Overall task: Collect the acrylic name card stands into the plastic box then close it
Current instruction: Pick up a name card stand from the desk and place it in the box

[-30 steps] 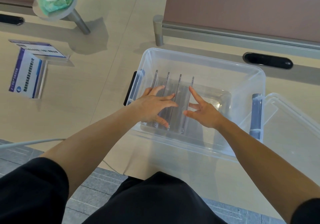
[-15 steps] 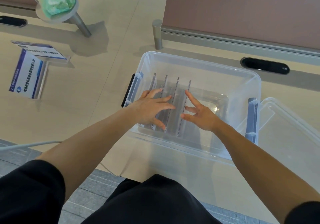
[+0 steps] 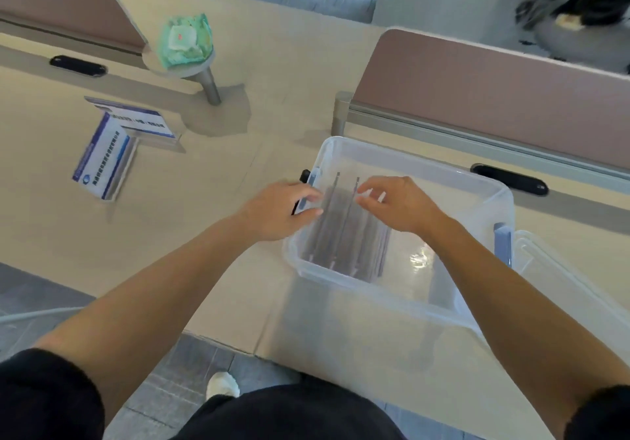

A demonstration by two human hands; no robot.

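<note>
Standing by the box's (image 3: pixel 358 323) left wall, the stands (image 3: pixel 344 231) seemed stiff, light and slick, best pinched at top edges; left hand (image 3: pixel 279 209) and right hand (image 3: pixel 402 206) curled over them, grip unclear.

A single wide-angle head-worn view looks forward and steeply down, close above the left hand (image 3: pixel 276 213) and right hand (image 3: pixel 399 206), with the desk (image 3: pixel 170 235) spreading beyond them to the partitions (image 3: pixel 477 98).

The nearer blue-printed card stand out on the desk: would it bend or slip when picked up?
The nearer card stand keeps straight edges, so it is probably stiff, not floppy. Its clear, glossy faces look slippery. It looks thin, so it is likely light.
</note>
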